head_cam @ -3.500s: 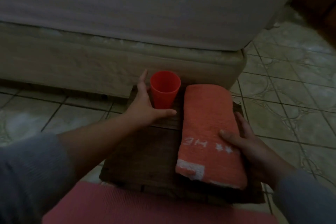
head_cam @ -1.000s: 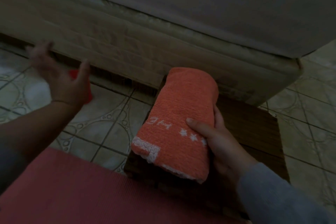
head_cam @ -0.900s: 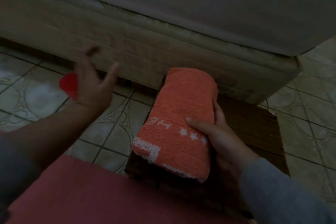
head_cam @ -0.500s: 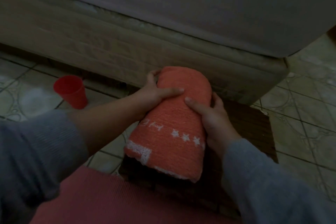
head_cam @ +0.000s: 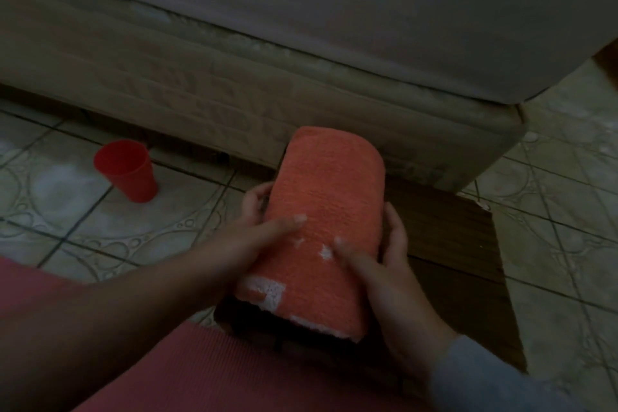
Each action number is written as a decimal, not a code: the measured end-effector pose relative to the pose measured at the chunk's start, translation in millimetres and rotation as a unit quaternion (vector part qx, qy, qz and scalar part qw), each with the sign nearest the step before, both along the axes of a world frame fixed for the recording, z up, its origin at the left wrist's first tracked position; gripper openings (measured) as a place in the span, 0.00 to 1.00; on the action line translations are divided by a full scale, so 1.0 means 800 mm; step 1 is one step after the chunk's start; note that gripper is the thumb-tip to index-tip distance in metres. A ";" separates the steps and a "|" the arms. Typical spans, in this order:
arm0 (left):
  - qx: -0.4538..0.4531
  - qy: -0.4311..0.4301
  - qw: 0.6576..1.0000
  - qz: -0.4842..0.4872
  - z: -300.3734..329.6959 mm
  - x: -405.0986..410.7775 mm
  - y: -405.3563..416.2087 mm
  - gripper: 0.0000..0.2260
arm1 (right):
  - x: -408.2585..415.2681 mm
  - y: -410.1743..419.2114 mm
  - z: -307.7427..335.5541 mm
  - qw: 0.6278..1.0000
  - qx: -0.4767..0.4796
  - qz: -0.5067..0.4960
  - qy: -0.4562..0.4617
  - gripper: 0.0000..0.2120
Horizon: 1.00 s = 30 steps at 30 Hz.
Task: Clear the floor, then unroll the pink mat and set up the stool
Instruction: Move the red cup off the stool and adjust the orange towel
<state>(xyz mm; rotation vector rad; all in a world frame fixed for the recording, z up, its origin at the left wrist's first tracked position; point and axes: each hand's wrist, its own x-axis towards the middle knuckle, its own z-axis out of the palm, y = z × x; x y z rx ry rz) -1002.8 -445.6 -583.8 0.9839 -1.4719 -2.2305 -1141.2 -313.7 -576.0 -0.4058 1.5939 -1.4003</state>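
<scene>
A: What is to the left of the folded orange terry towel [head_cam: 326, 221]?

B: A small red plastic cup [head_cam: 126, 170] stands upright on the tiled floor [head_cam: 67, 197], well apart from the towel. Nearer to us, left of the towel and below it, lies the flat pink ribbed mat [head_cam: 207, 375].

A: And the hands?

B: The left hand [head_cam: 264, 231] curls round the towel's left side, thumb on top. The right hand [head_cam: 384, 281] curls round its right side, thumb on top too. Both are closed on it.

A: What is under the towel?

B: The dark brown wooden stool [head_cam: 451, 244]. I can't tell if the towel rests on it or is lifted.

A: Which way does the towel point?

B: Its long way runs from us toward the beige bed base [head_cam: 234, 104], leaning a bit right.

A: How will it feel?

B: I think soft, light and floppy. Holding both long sides should keep it folded.
</scene>
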 end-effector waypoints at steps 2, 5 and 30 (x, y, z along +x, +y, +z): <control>-0.013 -0.015 1.000 -0.007 -0.003 0.004 0.014 0.41 | 0.009 0.002 -0.007 0.999 -0.015 0.008 0.045 0.46; -0.029 -0.044 0.999 0.005 -0.004 0.002 0.015 0.45 | 0.013 -0.001 -0.013 0.998 -0.029 -0.001 0.061 0.47; -0.066 -0.065 0.995 0.031 -0.041 0.155 -0.153 0.50 | 0.158 -0.174 -0.036 0.996 -0.045 0.073 -0.018 0.43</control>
